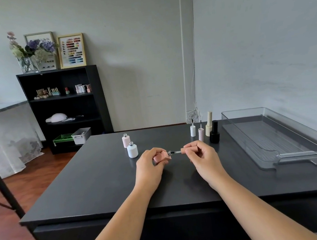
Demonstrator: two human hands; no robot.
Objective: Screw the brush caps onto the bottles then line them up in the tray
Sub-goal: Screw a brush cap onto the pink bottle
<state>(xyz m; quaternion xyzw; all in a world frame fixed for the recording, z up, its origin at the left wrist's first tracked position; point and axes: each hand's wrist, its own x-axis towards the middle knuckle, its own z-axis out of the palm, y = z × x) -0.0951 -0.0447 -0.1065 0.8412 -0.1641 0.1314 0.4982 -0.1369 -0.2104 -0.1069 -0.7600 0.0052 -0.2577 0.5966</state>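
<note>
Your two bare forearms come up from the bottom of the frame and meet over the middle of the dark table [105,184]. Your left hand [148,165] has its grip closed around a peach bottle [162,157], tipped on its side so the silver threaded neck points toward the right of the frame. Your right hand [202,154] has its grip pinched shut on a peach brush cap [184,150], held level — the thin brush stem runs from the cap to the bottle's mouth, and the cap is not yet seated on the neck.

Just behind your left hand, left of centre, stand two open bottles: a white bottle [132,150] nearer you and a pale pink bottle [125,141] just beyond it, almost touching. Behind your right hand, right of centre, stands a small cluster: a white cap [192,130] and a pale pink cap [200,134], both upright with brushes pointing up, a tall cream bottle [209,124] and a black bottle [214,132], these last two already capped.

At the right of the frame a clear plastic tray [312,137] lies on the table, with no bottles in it.

Farther back, upper left, a black shelf unit [96,99] stands against the wall, carrying small bottles — on top, a vase of flowers [29,53] and two framed charts.
</note>
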